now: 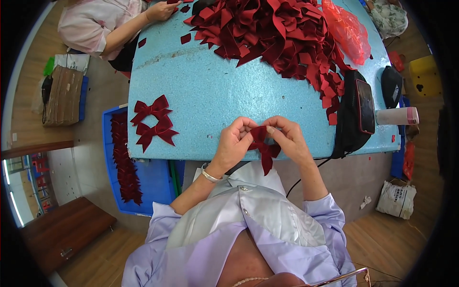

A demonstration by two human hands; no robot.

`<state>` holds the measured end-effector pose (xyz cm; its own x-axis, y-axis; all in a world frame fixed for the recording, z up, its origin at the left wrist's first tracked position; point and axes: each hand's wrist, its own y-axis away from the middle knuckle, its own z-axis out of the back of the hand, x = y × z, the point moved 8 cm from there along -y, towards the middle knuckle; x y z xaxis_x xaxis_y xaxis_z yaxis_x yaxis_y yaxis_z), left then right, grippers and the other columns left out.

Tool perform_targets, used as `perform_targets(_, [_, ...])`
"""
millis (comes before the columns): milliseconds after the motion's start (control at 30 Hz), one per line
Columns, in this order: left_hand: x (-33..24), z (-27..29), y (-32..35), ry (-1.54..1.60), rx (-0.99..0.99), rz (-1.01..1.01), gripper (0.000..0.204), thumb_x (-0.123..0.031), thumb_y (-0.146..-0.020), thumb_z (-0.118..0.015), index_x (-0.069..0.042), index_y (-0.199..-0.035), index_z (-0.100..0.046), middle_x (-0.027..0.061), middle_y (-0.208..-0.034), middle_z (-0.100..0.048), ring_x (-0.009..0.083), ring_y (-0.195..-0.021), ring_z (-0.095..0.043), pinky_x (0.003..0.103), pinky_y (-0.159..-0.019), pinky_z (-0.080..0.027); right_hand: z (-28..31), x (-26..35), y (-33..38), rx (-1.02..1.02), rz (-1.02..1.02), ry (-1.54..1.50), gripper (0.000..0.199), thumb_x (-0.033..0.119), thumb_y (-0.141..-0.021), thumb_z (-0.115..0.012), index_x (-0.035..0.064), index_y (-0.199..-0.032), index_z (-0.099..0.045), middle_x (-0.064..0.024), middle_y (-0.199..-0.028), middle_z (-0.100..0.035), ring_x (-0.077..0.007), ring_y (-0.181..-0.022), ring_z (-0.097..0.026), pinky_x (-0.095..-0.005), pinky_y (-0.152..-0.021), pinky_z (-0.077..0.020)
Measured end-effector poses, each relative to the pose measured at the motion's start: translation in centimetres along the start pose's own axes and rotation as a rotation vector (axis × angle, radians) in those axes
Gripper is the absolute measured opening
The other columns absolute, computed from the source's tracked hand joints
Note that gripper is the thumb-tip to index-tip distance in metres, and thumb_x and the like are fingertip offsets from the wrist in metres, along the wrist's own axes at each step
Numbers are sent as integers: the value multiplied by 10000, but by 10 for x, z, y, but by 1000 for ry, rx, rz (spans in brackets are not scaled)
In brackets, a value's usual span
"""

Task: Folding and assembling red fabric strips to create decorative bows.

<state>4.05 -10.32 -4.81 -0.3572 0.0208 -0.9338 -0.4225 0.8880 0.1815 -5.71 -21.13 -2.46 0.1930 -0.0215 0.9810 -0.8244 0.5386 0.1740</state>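
A velvety dark red bow with notched, fishtail ends sits between the person's hands, over the near edge of the table. The left hand pinches its left side between thumb and fingertips; the right hand has an equally narrow pinch on the upper right, thumb on the fabric. Taking directions from the hands, two matching bows lie flat at 9 o'clock, one above the other, with puffed loops and pointed tails. The table has a speckled pale blue top, scuffed towards 11 o'clock, where a few small cut pieces lie near a co-worker's hand. At 12 o'clock rises a tangled heap of ribbon, soft-napped and curling, its thin edge trailing down towards 2 o'clock. Among the containers, a blue plastic crate stands below the table's left side, between 8 and 9 o'clock, with dark red bows packed in a long row along it. A crinkled, see-through red plastic bag rests against the heap at 1 o'clock; its contents are unclear. Between 2 and 3 o'clock lies a black fabric pouch with a flat phone on it, and at 4 o'clock a creased white sack is on the floor.
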Motion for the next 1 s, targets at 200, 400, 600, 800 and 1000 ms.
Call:
perform_targets(200, [-21,8,11,-345,-156,-121,190,37,-911,-579,12,-1098,-566,92,-1007,-647,123,-863,-633,256,-749,-531,-10,13,-10,37,68,226,93,59,-889,-640,-26,-913,-667,-49,-744,-660,-74,-665,-573,-253,-597,-480])
perform_targets(400, [-64,-36,55,-1208,-143,-961,302,-35,-782,-631,62,-1068,-610,183,-985,-638,276,-879,-633,353,-755,-510,-17,19,-17,-32,182,375,134,102,-835,-711,-22,-844,-659,-154,-712,-647,-242,-607,-617,-350,-571,-479])
perform_targets(600, [-31,-47,56,-1311,-27,-951,319,-59,-705,-640,86,-989,-661,190,-1054,-643,295,-951,-618,372,-751,-506,-25,23,-20,-73,340,645,144,99,-826,-711,-21,-798,-636,-174,-718,-645,-315,-625,-624,-374,-561,-481])
perform_targets(800, [-30,-49,56,-1351,-41,-986,337,-79,-690,-634,87,-981,-669,202,-1041,-642,293,-945,-618,364,-752,-505,-19,21,-26,-52,200,658,162,111,-816,-715,-4,-779,-608,-164,-703,-632,-336,-606,-609,-398,-538,-469])
perform_targets(1000, [-30,-47,56,-1337,-23,-979,336,-94,-706,-617,81,-989,-672,194,-1039,-638,282,-921,-614,366,-757,-504,-30,31,-30,41,358,672,117,80,-815,-716,3,-814,-628,-144,-716,-630,-289,-567,-593,-358,-523,-451])
